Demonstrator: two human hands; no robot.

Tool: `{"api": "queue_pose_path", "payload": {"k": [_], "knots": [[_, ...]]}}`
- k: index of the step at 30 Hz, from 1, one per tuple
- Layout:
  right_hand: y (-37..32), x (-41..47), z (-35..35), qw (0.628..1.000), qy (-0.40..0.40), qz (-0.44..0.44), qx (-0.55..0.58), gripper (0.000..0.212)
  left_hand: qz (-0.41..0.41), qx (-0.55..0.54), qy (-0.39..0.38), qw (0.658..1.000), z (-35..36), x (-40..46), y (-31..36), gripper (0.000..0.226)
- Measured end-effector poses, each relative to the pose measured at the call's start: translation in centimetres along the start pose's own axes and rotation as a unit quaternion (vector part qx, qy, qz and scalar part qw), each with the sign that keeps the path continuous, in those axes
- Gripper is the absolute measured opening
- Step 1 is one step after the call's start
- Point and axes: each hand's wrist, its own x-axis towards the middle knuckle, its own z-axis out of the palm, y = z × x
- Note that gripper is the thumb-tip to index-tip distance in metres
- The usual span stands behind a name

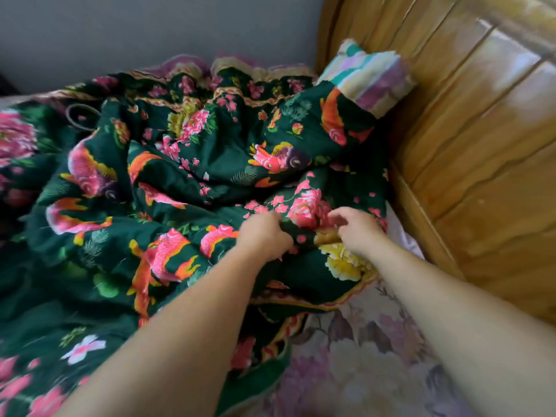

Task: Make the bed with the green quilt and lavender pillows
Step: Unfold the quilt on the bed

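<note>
The green quilt (pixel 168 164), printed with pink flowers and orange fish, lies crumpled over most of the bed. My left hand (pixel 266 236) grips a fold of it near its right edge, fingers curled into the cloth. My right hand (pixel 356 228) is just beside it, fingers bent and pinching the same bunched part. A striped pillow (pixel 373 79) in lavender, teal and cream leans against the headboard at the upper right, its lower part covered by the quilt.
A wooden headboard (pixel 469 139) runs along the right side. A pale floral sheet (pixel 361 356) shows at the lower right below the quilt's edge. A grey wall (pixel 135 31) stands behind the bed.
</note>
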Motion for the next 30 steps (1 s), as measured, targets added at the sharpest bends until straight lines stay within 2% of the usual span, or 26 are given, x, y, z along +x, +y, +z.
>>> {"api": "queue_pose_path", "payload": {"k": [2,4,8,10,11,13,15,17,19,21,24,25,27,29,30], "knots": [[0.8,-1.5,-1.2,0.997,0.030,0.000,-0.067,0.055,-0.006,-0.094,0.011,0.995,-1.5,-2.5,-0.3,0.011],[2.3,-2.9,-2.2,0.987,0.034,-0.018,-0.154,0.061,-0.001,-0.179,0.016,0.984,-2.7,-5.7,-0.5,0.011],[4.9,-5.9,-2.9,0.946,-0.087,-0.021,-0.310,0.081,-0.022,-0.339,-0.018,0.940,-4.9,-10.0,-1.4,0.020],[5.3,-7.1,-2.3,0.932,-0.091,-0.035,-0.350,0.083,-0.034,-0.381,-0.018,0.924,-6.0,-10.8,-2.1,0.021],[5.6,-7.4,-1.7,0.935,-0.071,-0.056,-0.342,0.078,-0.042,-0.396,-0.019,0.917,-6.5,-11.1,-2.4,0.020],[6.1,-7.7,-0.3,0.961,-0.006,-0.112,-0.253,0.048,-0.055,-0.413,-0.033,0.909,-7.5,-11.8,-3.1,0.024],[5.8,-8.5,0.4,0.993,0.040,-0.081,-0.076,0.015,-0.067,-0.399,-0.031,0.914,-8.0,-11.9,-3.6,0.025],[5.2,-9.4,0.3,0.994,0.087,-0.042,0.059,0.014,-0.076,-0.323,0.029,0.943,-7.8,-11.8,-3.3,0.025],[4.2,-9.7,-0.7,0.983,0.153,-0.051,0.087,0.006,-0.081,-0.129,0.131,0.980,-7.4,-12.3,-2.1,0.037],[2.0,-10.2,-2.2,0.970,0.210,-0.089,0.089,0.016,-0.009,0.045,0.210,0.977,-6.6,-13.7,-0.6,0.059],[-2.3,-11.5,-4.1,0.938,0.288,-0.164,0.102,0.024,0.124,0.154,0.176,0.964,-4.5,-15.8,1.5,0.101],[-3.7,-12.3,-4.4,0.927,0.307,-0.190,0.098,0.029,0.137,0.166,0.157,0.964,-3.8,-16.3,2.0,0.114],[-6.4,-14.6,-4.6,0.906,0.337,-0.241,0.091,0.034,0.119,0.110,0.136,0.977,-3.0,-16.5,2.5,0.131],[-8.5,-17.0,-4.3,0.872,0.377,-0.299,0.088,0.032,0.097,-0.035,0.200,0.974,-3.2,-16.8,2.6,0.127],[-9.3,-18.1,-4.1,0.856,0.393,-0.323,0.092,0.029,0.092,-0.115,0.259,0.955,-3.7,-17.2,2.4,0.111]]}}
